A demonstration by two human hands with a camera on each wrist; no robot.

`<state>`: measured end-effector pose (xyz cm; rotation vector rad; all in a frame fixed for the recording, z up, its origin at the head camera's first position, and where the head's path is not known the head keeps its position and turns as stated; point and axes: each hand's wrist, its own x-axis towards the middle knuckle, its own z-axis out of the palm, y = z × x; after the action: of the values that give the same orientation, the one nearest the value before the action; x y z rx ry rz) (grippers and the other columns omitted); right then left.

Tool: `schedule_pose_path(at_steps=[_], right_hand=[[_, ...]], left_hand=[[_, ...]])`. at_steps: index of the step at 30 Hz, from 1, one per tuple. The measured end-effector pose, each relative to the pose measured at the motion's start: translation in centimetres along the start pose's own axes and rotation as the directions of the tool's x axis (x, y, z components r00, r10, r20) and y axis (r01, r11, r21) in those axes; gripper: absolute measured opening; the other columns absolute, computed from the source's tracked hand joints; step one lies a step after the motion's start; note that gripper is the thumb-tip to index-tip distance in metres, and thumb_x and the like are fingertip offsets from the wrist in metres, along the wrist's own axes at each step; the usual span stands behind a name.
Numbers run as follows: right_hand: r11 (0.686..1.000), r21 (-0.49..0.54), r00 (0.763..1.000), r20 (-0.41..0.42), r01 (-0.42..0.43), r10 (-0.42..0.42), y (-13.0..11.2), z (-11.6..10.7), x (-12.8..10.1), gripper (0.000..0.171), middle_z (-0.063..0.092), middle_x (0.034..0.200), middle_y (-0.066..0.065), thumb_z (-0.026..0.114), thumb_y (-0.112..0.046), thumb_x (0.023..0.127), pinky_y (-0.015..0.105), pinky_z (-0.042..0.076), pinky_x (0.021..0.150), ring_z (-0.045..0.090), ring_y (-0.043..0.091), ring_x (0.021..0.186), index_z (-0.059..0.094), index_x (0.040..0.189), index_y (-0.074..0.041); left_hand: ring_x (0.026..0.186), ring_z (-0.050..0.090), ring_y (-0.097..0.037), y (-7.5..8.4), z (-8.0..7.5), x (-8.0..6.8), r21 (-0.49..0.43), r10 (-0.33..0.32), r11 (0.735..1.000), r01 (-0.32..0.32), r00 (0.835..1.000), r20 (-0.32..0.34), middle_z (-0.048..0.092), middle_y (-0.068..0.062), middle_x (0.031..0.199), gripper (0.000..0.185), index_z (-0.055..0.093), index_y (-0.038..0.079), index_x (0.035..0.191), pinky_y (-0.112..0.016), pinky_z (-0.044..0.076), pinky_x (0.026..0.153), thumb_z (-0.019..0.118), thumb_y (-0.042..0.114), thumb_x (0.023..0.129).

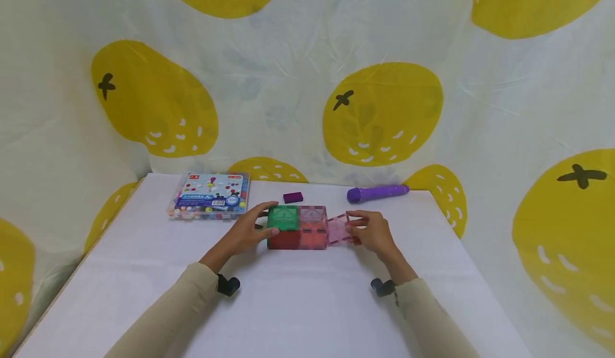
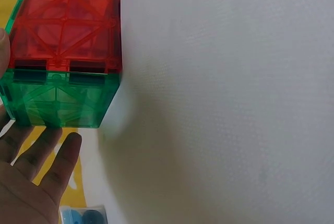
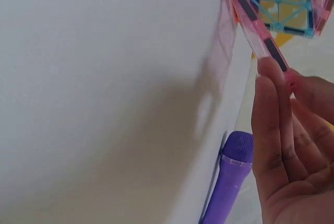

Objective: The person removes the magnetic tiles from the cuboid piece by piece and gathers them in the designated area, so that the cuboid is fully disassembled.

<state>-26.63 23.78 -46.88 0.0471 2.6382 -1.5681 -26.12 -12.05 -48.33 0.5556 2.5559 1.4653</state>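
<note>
Translucent magnetic tiles form a two-cube-long box [image 1: 313, 239] on the table, with green, red and pink panels. My left hand [image 1: 241, 235] holds its left end, thumb at the front top edge and index finger at the back. In the left wrist view, a green tile [image 2: 57, 101] closes that end, and the other fingers [image 2: 62, 164] spread beside it. My right hand [image 1: 377, 233] pinches a pink magnetic tile [image 1: 338, 229] by its outer edge. That tile tilts against the box's right end; the right wrist view shows a blue-framed tile [image 3: 278, 2] in the box behind it.
Behind the box lies a small dark purple block [image 1: 293, 197]. A purple microphone [image 1: 378, 193] lies at the back right. At the back left is a clear plastic case [image 1: 209, 197] of colourful beads. A lemon-print curtain [image 1: 298, 102] hangs behind the white table [image 1: 307, 310].
</note>
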Motion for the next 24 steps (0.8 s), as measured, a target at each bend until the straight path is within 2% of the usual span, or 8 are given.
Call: schedule_pose_path(at_steps=[7, 14, 24], right_hand=[[0.995, 0.095, 0.997, -0.073, -0.030, 0.038, 0.6, -1.2, 1.4, 0.051, 0.072, 0.117, 0.018, 0.074, -0.003, 0.088, 0.040, 0.063, 0.066, 0.075, 0.032, 0.073, 0.063, 0.136, -0.015], [0.978, 0.194, 0.993, -0.067, -0.078, 0.093, 1.4, -1.0, 3.1, 0.049, 0.069, 0.121, 0.022, 0.072, -0.002, 0.089, 0.040, 0.063, 0.068, 0.075, 0.033, 0.075, 0.062, 0.136, -0.012], [0.963, 0.232, 0.986, -0.059, -0.140, 0.158, 2.1, -0.5, 4.7, 0.046, 0.068, 0.121, 0.024, 0.069, -0.001, 0.091, 0.038, 0.063, 0.064, 0.074, 0.028, 0.069, 0.061, 0.136, -0.010]], left_hand=[[0.144, 0.039, -0.030, 0.1, 0.1, 0.0, -0.007, -0.007, 1.000, 0.007, 1.000, 0.002, 0.035, 0.005, 0.159, 0.071, 0.034, 0.042, 0.150, -0.051, 0.046, 0.109, 0.072, 0.039, 0.090], [0.145, 0.039, -0.031, 0.4, 0.0, -0.1, 0.000, -0.024, 1.000, 0.024, 1.000, 0.008, 0.034, 0.003, 0.160, 0.072, 0.034, 0.039, 0.151, -0.051, 0.046, 0.109, 0.072, 0.036, 0.091], [0.143, 0.041, -0.032, 0.5, 0.2, -0.1, 0.008, -0.026, 1.000, 0.026, 1.000, -0.004, 0.037, 0.002, 0.158, 0.073, 0.035, 0.035, 0.152, -0.050, 0.047, 0.108, 0.073, 0.034, 0.090]])
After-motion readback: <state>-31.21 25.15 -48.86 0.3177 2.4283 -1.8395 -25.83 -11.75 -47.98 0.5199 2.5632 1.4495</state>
